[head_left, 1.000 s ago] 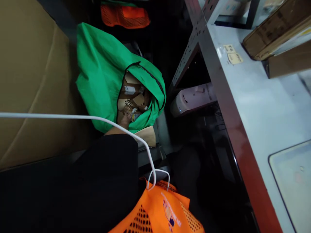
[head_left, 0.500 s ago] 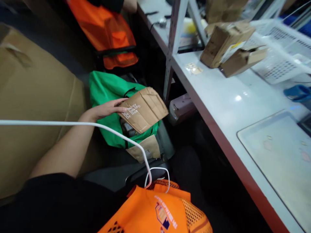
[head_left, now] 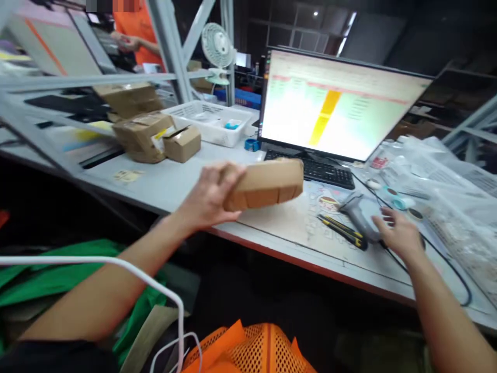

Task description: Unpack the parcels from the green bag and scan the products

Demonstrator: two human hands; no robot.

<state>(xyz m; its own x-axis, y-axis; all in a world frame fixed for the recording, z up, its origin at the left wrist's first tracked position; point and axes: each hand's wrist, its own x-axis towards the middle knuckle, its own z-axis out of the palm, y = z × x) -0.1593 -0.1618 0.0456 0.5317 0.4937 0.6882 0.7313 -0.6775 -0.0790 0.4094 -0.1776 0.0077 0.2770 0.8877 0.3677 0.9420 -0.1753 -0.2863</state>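
Note:
My left hand (head_left: 213,199) grips one end of a brown cardboard package (head_left: 267,182), thumb below and fingers over the top. It is held tilted just above the front of the desk mat (head_left: 287,220). On the right, my right hand (head_left: 402,233) has its fingers apart beside a grey barcode scanner (head_left: 361,215); whether a fingertip touches it I cannot tell. A black and yellow utility knife (head_left: 344,230) lies just left of the scanner. A black keyboard (head_left: 328,172) is behind the package, partly hidden by it.
A lit monitor (head_left: 334,109) stands at the back. Left of it are a white plastic basket (head_left: 217,135), cardboard boxes (head_left: 182,144) and a blue tape roll (head_left: 252,145). Clear plastic bags (head_left: 462,217) crowd the right. Lower left is a green bag (head_left: 70,280). Another person (head_left: 140,36) is far back.
The view has swung from the green bag on the left to the desk. My left hand has carried the package from above the bag to the desk. My right hand has come into view.

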